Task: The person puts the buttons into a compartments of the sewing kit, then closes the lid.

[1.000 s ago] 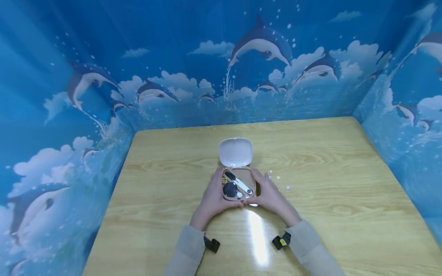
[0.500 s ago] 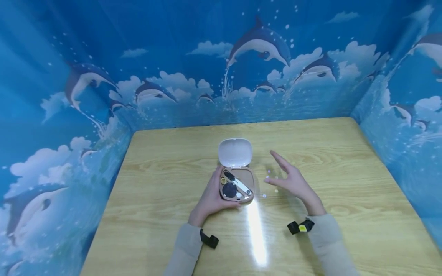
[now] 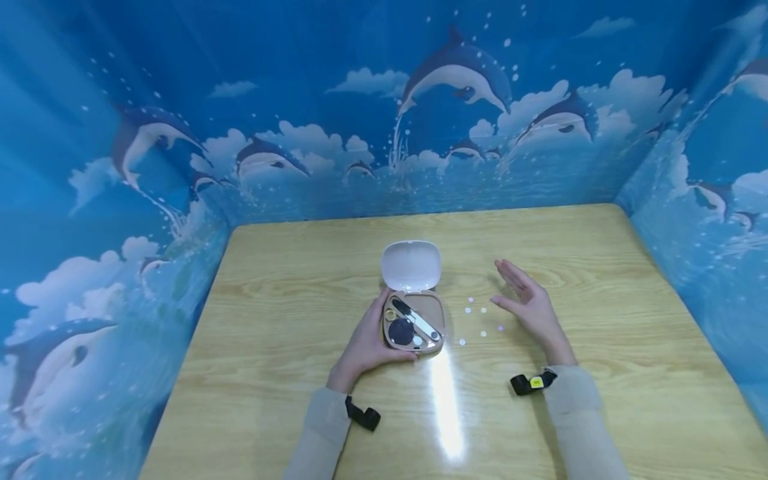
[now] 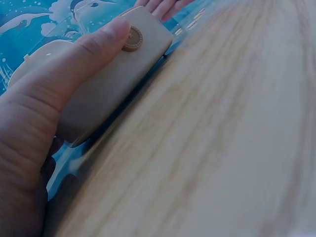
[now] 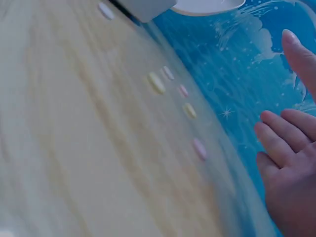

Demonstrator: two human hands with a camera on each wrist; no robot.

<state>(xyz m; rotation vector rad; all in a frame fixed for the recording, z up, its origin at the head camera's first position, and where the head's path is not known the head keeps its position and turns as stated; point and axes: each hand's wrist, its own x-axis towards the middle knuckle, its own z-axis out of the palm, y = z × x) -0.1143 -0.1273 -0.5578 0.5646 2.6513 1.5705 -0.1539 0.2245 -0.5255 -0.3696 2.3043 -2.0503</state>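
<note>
Head: left hand [image 3: 367,343] grips the open case [image 3: 429,307] on the desk [image 3: 600,320].
Six small discs [image 3: 483,333] lie between it and the right hand [image 3: 533,315], fingers wide, empty. Left wrist: thumb against round button [image 4: 134,41]. Right wrist: discs are pastel.

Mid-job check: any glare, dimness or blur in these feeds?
Head: bright, with a strong glare streak on the table, running from just in front of the case toward the person; left wrist: dim, wood grain smeared; right wrist: also dim, small pale pieces soft-edged.
</note>
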